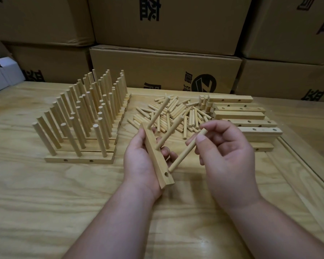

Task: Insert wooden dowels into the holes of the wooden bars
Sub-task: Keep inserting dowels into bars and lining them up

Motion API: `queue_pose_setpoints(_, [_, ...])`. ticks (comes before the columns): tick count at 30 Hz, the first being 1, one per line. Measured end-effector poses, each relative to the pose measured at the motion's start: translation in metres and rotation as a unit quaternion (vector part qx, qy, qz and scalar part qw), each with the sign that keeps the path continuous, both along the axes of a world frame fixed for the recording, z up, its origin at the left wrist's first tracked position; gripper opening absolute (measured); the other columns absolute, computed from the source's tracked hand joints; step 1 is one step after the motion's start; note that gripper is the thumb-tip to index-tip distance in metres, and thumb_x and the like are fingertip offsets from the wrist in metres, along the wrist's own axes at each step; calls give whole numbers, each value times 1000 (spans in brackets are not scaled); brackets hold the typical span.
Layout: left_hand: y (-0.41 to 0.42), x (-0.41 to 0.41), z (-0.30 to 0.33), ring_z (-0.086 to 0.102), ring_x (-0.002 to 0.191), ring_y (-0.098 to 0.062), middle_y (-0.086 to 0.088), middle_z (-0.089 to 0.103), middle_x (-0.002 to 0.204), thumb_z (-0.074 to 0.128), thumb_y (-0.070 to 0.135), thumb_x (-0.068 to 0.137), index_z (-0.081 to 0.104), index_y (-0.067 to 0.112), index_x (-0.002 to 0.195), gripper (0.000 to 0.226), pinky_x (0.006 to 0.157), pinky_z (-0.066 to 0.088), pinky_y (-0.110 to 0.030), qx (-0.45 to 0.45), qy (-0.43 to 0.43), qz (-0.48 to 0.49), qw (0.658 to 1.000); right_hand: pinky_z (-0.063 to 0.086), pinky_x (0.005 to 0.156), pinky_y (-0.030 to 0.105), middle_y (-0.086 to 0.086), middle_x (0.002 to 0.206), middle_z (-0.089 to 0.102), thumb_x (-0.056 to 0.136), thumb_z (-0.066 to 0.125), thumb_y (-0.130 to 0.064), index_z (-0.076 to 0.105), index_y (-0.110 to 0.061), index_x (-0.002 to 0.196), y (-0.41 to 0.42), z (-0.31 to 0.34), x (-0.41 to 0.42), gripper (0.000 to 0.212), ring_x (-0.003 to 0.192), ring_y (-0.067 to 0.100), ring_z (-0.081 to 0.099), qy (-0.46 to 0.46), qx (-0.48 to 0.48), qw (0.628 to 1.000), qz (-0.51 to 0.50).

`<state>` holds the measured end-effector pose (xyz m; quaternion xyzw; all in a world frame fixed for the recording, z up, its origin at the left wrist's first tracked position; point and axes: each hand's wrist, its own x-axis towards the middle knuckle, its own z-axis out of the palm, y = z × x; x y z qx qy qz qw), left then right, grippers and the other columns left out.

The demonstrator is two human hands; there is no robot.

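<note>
Left hand (138,156) gripping wooden bar (156,156); right hand (226,156) pinching third dowel (187,150), aiming its near-left tip slantwise at bar's near-end hole (166,173).

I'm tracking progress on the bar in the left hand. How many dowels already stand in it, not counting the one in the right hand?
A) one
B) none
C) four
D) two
D: two dowels stick out of the bar gripped by the left hand, while the right hand brings a third dowel toward the bar's near end.
</note>
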<state>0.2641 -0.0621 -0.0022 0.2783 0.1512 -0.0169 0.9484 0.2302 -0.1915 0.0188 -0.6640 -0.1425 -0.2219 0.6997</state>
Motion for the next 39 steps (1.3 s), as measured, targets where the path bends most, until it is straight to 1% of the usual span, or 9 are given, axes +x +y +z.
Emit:
queue_pose_setpoints(8, [1,0,2,39,46,-14,1,48,64,55,44,98,63,20,86,28,47,44,-27,-3,9,6,1000,55,65,27,11,81,71,84,65,-11,64,-20,97,2,0,-3,16,78,24,68,-29,-26,999,-3])
queue_pose_setpoints(11, [0,0,2,40,44,-14,1,49,64,54,45,98,63,20,86,29,47,44,-26,3,17,12,1000,59,68,36,4,83,72,85,64,-7,62,-17,100,5,2,-6,18,78,18,71,-57,-53,997,-1])
queue_pose_setpoints(16, [-1,0,3,39,45,-12,1,48,62,55,45,98,63,20,92,27,53,41,-26,10,30,16,999,53,59,44,-15,83,73,85,63,0,62,-10,102,8,2,-11,19,76,13,70,-112,-92,989,0])
queue_pose_setpoints(20, [-1,-1,3,39,46,-12,1,48,63,55,45,98,62,21,95,26,53,41,-25,8,29,12,999,54,56,48,-13,83,73,85,64,-1,62,-11,103,8,-1,-10,20,77,16,70,-111,-85,990,-6])
queue_pose_setpoints(22, [0,-1,3,39,46,-12,2,49,64,54,46,99,61,21,94,26,54,42,-26,4,26,9,1000,55,57,51,-4,82,73,85,66,-4,63,-10,104,7,-4,-8,20,78,22,71,-94,-71,993,-16])
queue_pose_setpoints(27, [1,-1,4,40,45,-11,4,50,62,52,47,99,62,22,89,29,49,42,-25,13,19,2,1000,57,59,46,6,83,72,84,70,-7,65,-13,103,8,-6,-6,21,77,25,70,-86,-48,995,-30])
queue_pose_setpoints(30, [1,-2,4,40,45,-12,3,51,63,52,46,100,63,21,89,30,47,44,-25,10,19,1,1000,55,57,46,-6,83,74,84,70,-6,63,-14,101,8,-7,-6,20,75,20,70,-106,-62,992,-26])
queue_pose_setpoints(33, [1,-2,4,40,45,-12,1,51,64,55,45,99,64,19,88,30,42,43,-25,-5,23,8,1000,54,53,39,-22,84,71,84,69,0,60,-8,96,8,-6,-6,17,72,9,70,-148,-90,985,-13])
queue_pose_setpoints(39, [1,-3,4,39,45,-12,1,48,62,55,45,99,64,19,88,30,42,43,-25,-2,27,6,1000,53,57,21,-26,86,67,85,70,1,58,-11,93,5,-6,-3,19,73,0,70,-199,-110,974,-3])
